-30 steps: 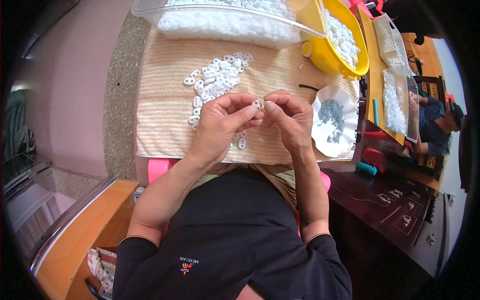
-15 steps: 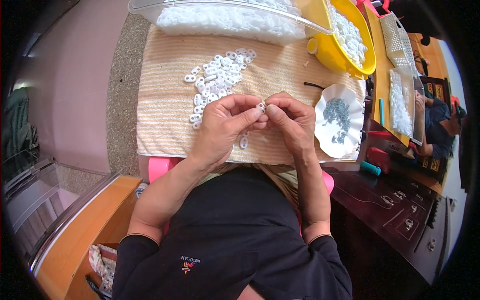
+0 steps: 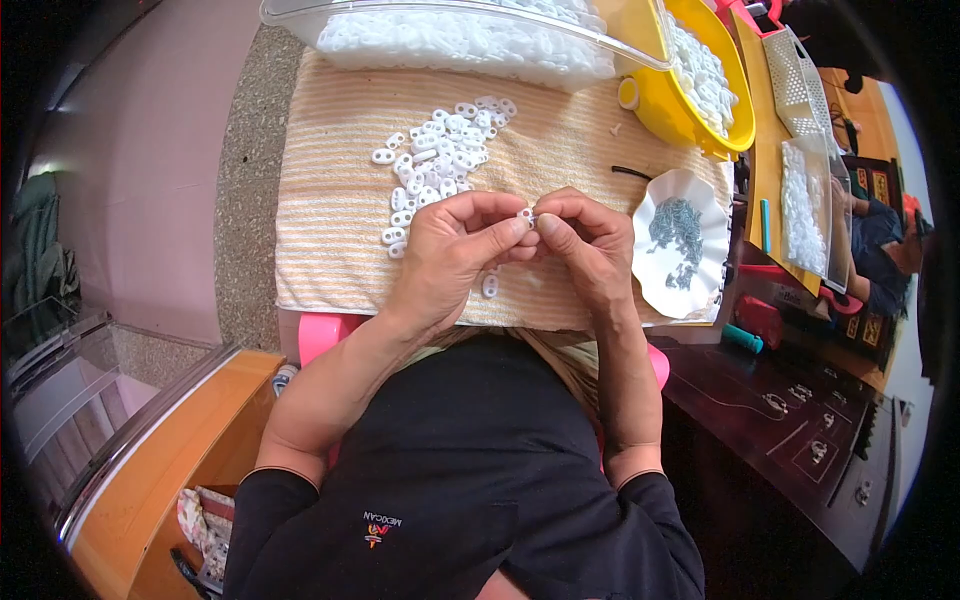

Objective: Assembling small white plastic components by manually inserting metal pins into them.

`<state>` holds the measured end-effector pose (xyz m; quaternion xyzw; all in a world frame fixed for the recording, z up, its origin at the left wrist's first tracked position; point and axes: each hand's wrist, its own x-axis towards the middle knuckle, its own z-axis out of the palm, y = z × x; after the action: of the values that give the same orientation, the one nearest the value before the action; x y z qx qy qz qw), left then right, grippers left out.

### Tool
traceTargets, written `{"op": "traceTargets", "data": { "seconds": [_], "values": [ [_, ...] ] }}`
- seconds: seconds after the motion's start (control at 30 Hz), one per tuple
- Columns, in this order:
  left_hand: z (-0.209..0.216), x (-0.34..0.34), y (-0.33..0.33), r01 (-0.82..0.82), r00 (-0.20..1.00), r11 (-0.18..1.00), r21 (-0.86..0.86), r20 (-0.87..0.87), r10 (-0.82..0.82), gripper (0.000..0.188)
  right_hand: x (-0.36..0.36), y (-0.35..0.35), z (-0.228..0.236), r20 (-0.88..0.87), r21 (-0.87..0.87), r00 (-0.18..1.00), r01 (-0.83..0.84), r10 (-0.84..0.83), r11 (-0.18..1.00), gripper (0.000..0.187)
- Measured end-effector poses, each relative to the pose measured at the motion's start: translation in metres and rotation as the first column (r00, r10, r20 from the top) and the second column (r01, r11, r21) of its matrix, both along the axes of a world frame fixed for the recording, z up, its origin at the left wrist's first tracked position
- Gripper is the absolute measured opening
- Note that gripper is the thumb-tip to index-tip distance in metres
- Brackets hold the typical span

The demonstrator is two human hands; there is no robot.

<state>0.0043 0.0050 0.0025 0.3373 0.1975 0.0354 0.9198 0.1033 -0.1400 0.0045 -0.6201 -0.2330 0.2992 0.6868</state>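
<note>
- One left hand (image 3: 448, 245), one right hand (image 3: 588, 237).
- One white piece (image 3: 527, 215) between them.
- One heap of white two-holed pieces (image 3: 428, 170), overlapping too much to count.
- One clear bin (image 3: 641, 58), one yellow basin (image 3: 662, 114).
- One scalloped white dish (image 3: 651, 268); its dark slivers (image 3: 677, 230) are too many and small to count.
- One black strip (image 3: 632, 172).
- One striped towel (image 3: 335, 205).

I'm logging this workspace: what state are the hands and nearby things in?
Left hand: pinching a white piece.
Right hand: pinched beside it.
Loose white pieces: heaped.
Striped towel: spread out.
Clear bin: open, holding white parts.
Yellow basin: open, holding white parts.
White dish: holding dark bits.
Black strip: lying loose.
</note>
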Motion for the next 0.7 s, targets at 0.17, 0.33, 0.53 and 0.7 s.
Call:
{"op": "traceTargets", "data": {
  "seconds": [0.17, 0.33, 0.53, 0.7],
  "values": [
    [-0.0002, -0.0003, -0.0008, 0.000, 1.000, 1.000, 0.021, -0.006, 0.000, 0.017, 0.0000, -0.0001, 0.0022, -0.025, -0.014, 0.999, -0.020, 0.020, 1.000, 0.010],
    [-0.0019, -0.0010, -0.0006, 0.012, 0.999, 0.997, 0.075, -0.035, -0.009, 0.017, 0.0008, -0.0014, -0.0038, 0.033, -0.034, 0.999, -0.034, 0.035, 0.999, 0.010],
    [-0.0002, -0.0027, -0.0034, -0.026, 1.000, 0.996, 0.085, -0.004, 0.027, 0.018, -0.0023, 0.0015, -0.0043, 0.065, -0.044, 0.997, -0.028, 0.030, 0.999, 0.010],
    [-0.0010, -0.0019, -0.0053, -0.051, 0.998, 0.991, 0.126, 0.029, 0.048, 0.017, -0.0036, 0.0019, 0.0003, -0.024, -0.028, 0.999, -0.023, 0.022, 0.999, 0.012]
  ]
}}
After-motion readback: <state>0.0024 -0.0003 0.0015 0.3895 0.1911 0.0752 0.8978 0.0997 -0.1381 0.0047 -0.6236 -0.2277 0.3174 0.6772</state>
